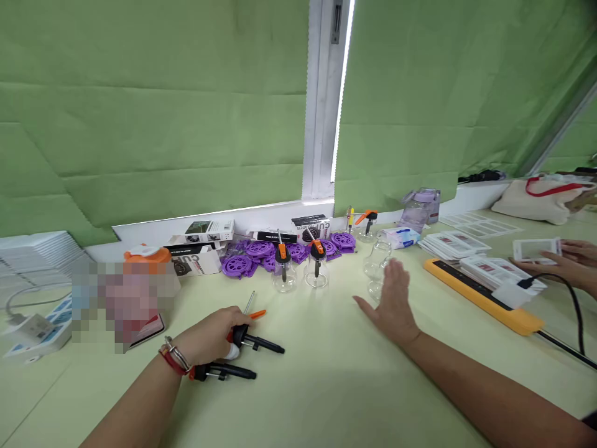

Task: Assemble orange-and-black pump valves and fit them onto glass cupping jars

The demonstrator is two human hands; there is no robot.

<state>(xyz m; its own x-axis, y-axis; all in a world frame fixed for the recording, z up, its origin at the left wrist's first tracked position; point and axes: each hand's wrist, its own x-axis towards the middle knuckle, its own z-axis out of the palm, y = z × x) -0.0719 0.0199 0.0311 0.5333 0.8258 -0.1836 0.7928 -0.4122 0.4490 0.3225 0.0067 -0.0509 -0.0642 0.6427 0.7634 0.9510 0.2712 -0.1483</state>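
My left hand [214, 333] has its fingers curled round a black-and-orange dispenser top [259, 341] with a metal spout, which lies on the table. Just below it lies a second dispenser top [233, 371]. My right hand [394, 305] is open, its fingers stretched and thumb apart, beside clear glass bottles [377, 261] that it partly hides. Farther back, one glass bottle [284, 280] and another glass bottle [316, 274] stand upright, each fitted with a black-and-orange top. A third fitted bottle [367, 229] is near the wall.
Purple plastic wheel-like parts [237, 266] and cup-holder boxes [198, 258] line the back. A phone [148, 330] and a white power strip [46, 326] are at left. On the right are a yellow power strip [480, 295], stacked cards [450, 246] and another person's hands [566, 264].
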